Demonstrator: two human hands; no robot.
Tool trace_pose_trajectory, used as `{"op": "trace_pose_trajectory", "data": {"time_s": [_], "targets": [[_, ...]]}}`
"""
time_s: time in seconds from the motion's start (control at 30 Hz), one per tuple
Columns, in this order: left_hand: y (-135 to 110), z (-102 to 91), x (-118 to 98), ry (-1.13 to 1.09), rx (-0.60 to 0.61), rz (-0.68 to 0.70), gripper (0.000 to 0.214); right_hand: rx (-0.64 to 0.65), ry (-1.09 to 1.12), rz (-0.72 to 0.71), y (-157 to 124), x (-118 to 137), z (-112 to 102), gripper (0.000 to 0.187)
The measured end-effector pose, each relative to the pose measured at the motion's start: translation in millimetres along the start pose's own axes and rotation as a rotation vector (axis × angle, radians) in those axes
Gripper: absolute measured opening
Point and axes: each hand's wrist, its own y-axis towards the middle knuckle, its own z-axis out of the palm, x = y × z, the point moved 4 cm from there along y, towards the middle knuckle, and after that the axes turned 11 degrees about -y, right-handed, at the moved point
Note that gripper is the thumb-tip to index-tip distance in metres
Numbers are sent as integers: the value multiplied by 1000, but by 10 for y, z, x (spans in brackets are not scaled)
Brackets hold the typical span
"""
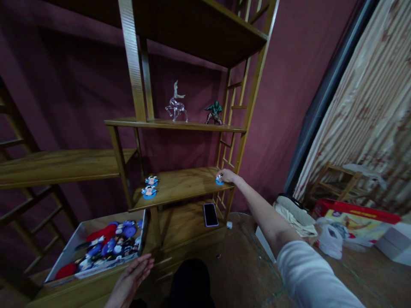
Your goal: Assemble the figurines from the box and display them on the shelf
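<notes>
At the right end of the middle wooden shelf, my right hand has its fingers closed around a small figurine on a blue base. Two similar figurines stand at the shelf's left end, one figurine in front of the other figurine. My left hand is held low with its fingers stretched out and nothing in it. Beside it is an open box filled with a jumble of blue, red, black and white figures.
On the shelf above stand a clear deer figurine and a green and brown figure. A phone lies on the lower shelf. A plastic bag, a red and yellow box and folded cloth are on the right.
</notes>
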Motion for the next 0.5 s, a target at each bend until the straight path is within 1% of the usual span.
{"op": "trace_pose_trajectory", "data": {"time_s": [0.23,0.5], "targets": [[1,-4,-5,-1,-9,-22,47,0,-79,15,7,-24,-50,26],[44,-52,26,1,9,1,45,23,-132,30,22,-41,-77,26]]}}
